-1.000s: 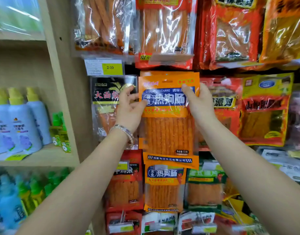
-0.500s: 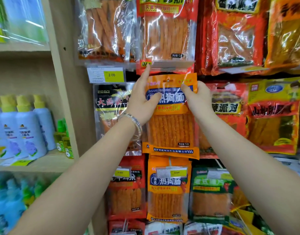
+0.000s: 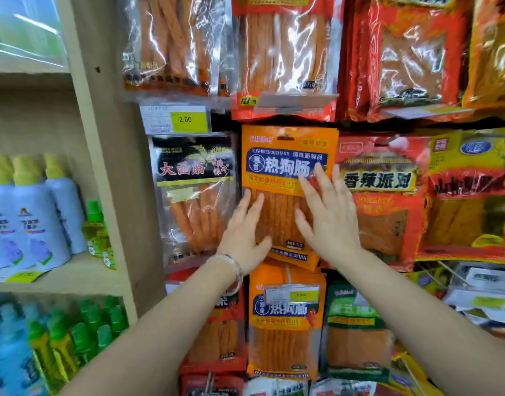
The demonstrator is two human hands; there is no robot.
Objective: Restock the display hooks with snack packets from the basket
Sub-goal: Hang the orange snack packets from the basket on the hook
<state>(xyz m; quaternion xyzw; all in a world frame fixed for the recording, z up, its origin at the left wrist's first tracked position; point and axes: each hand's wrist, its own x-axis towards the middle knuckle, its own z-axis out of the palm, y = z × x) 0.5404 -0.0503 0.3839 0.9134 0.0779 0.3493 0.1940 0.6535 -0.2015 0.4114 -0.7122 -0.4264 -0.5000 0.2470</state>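
An orange snack packet with a blue label hangs from a display hook in the middle of the wall. My left hand lies flat with straight fingers against the packet's lower left part. Over the packet's right side my right hand is spread with straight fingers. Neither hand grips it. The basket is not in view.
Other hanging packets surround it: a black one to the left, a red one to the right, the same orange kind below. A price tag hangs upper left. Wooden shelves at left carry bottles.
Both hands held the packet's top at the hook. They have let go and slid down, and now lie flat on the hanging packet's lower half.
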